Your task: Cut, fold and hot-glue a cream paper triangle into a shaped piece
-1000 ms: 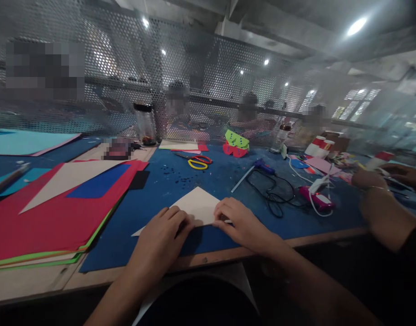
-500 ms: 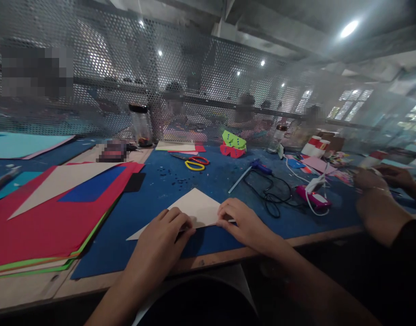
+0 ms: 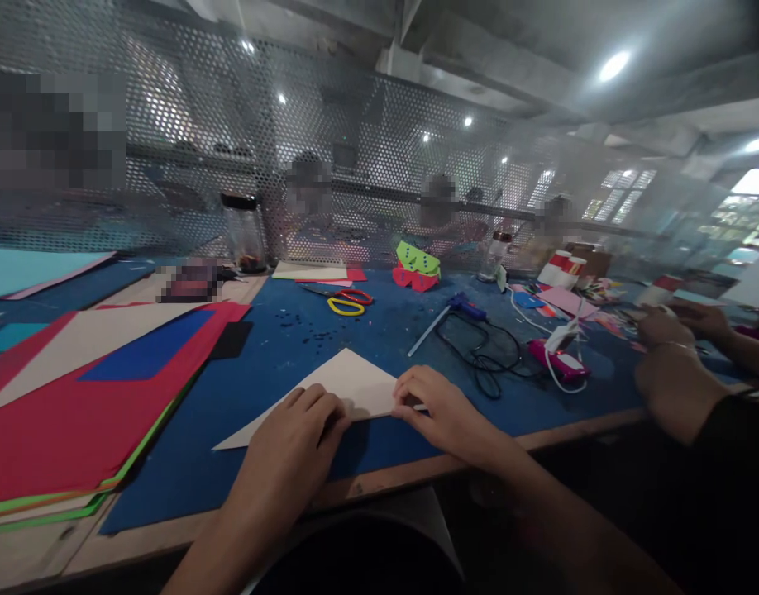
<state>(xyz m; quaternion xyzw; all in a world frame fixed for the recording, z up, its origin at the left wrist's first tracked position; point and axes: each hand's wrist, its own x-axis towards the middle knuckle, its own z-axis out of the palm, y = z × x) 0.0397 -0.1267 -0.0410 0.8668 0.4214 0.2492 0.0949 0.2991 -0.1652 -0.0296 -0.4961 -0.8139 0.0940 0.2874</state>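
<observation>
A cream sheet of paper (image 3: 355, 380), folded into a triangle, lies on the blue table mat (image 3: 379, 330) with its peak pointing away from me. My left hand (image 3: 302, 434) rests on its lower left edge, fingers curled and thumb against the fingertips. On the right part of the lower edge, my right hand (image 3: 432, 405) pinches the paper between thumb and fingers. Scissors (image 3: 346, 301) with red and yellow handles lie behind the paper. Right of them is a blue glue gun (image 3: 466, 306) with a glue stick in it and a black cord.
A stack of coloured sheets (image 3: 107, 413) lies at the left. Behind stand a glass bottle (image 3: 243, 235) and green and red paper masks (image 3: 417, 266). A pink power strip (image 3: 559, 364) with cables sits right. A co-worker's hands (image 3: 670, 339) are at far right.
The view has shifted slightly, so most things on the table appear further left. Both my hands stay on the folded paper, with little visible movement.
</observation>
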